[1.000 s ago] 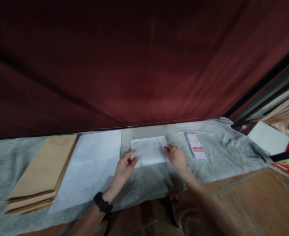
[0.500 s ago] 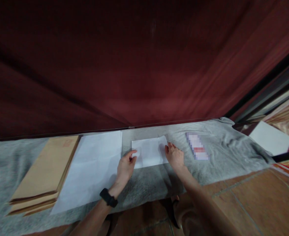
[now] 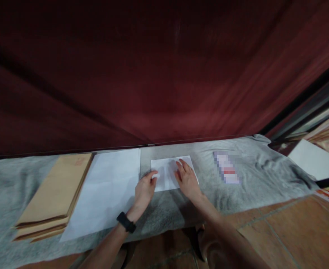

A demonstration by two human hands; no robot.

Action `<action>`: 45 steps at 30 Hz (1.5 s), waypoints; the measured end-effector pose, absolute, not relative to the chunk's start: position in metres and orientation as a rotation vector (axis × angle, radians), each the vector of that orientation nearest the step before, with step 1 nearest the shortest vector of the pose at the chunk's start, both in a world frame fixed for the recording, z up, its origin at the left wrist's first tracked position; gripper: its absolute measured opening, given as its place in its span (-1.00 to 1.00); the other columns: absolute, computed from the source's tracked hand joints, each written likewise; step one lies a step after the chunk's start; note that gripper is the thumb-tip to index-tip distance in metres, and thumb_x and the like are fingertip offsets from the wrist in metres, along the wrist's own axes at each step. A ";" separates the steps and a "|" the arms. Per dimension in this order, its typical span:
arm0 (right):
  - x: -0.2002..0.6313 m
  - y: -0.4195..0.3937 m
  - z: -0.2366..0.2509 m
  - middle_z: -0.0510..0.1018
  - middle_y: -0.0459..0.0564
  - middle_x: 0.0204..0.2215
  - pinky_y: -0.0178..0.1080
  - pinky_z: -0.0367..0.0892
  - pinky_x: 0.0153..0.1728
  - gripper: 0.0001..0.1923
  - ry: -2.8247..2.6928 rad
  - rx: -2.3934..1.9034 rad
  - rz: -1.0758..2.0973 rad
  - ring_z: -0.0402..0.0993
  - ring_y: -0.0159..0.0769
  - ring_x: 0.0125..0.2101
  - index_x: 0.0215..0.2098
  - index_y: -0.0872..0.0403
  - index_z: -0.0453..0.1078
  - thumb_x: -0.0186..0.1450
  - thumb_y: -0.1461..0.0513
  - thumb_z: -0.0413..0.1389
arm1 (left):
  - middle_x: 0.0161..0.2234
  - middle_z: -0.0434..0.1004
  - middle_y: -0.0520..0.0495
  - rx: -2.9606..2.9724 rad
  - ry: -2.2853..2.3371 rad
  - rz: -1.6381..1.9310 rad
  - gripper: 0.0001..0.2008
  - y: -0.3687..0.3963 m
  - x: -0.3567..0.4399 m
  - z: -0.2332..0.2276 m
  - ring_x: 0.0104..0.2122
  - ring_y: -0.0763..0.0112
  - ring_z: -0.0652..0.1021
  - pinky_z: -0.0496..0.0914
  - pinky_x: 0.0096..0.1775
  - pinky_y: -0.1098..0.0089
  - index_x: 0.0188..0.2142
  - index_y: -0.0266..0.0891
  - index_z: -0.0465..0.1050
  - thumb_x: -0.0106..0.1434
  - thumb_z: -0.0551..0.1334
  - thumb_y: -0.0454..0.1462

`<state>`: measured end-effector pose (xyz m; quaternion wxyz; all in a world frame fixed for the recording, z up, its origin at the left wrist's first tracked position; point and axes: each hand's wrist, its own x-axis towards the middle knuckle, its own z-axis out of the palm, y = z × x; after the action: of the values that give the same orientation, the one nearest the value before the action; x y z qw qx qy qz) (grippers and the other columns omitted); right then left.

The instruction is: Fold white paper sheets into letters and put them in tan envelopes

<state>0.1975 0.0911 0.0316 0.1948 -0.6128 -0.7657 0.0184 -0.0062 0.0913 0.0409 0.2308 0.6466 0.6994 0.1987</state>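
Note:
A small folded white sheet (image 3: 166,169) lies on a grey cloth (image 3: 245,190) spread over the floor. My left hand (image 3: 143,190), with a black watch on its wrist, pinches the sheet's left edge between thumb and fingers. My right hand (image 3: 187,179) lies flat on the sheet's right half, fingers spread and pointing away from me. Left of the sheet lies a large white paper (image 3: 108,190), and further left a stack of brown envelopes (image 3: 53,194).
A small printed item (image 3: 227,172), blurred out, lies on the cloth to the right. A dark red curtain (image 3: 153,74) hangs along the far side. Tiled floor (image 3: 287,235) lies near me at right, with a white sheet (image 3: 314,158) at far right.
My right hand has slid from the sheet's right edge leftward onto its top and flattened. My left hand stays at the left edge.

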 end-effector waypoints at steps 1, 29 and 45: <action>0.192 0.089 0.027 0.23 0.16 0.34 -0.06 0.15 0.24 -0.51 -2.182 -1.672 0.054 0.16 -0.10 0.29 0.33 0.14 0.18 0.49 0.17 -0.11 | -0.43 0.58 0.01 1.788 1.924 0.537 -0.67 0.091 -0.006 0.042 -0.45 0.35 0.53 0.33 -0.34 0.42 0.02 -0.11 0.53 0.31 0.16 -0.33; 0.178 0.099 0.012 0.14 0.05 0.38 0.00 -0.04 0.33 -0.50 -2.275 -1.742 0.039 0.04 -0.11 0.36 0.38 0.10 0.13 0.51 0.19 -0.18 | 0.39 0.09 -0.18 2.563 1.734 0.376 -0.45 0.082 0.038 0.007 0.40 0.20 0.05 -0.02 0.37 0.04 0.36 -0.32 0.11 0.47 -0.14 -0.17; 0.221 0.105 -0.002 0.19 0.14 0.36 0.02 0.00 0.30 -0.46 -2.130 -1.922 -0.114 0.13 -0.06 0.32 0.39 0.16 0.10 0.52 0.12 -0.21 | 0.39 0.05 -0.33 2.511 1.877 0.402 -0.40 0.079 0.024 0.006 0.39 0.14 0.08 0.01 0.36 0.11 0.36 -0.47 0.08 0.45 -0.07 -0.15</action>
<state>0.2211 0.1047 -0.0016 0.1347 -0.6632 -0.7351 -0.0394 0.0243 0.0788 0.0057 -0.0097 0.7944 0.5938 0.1271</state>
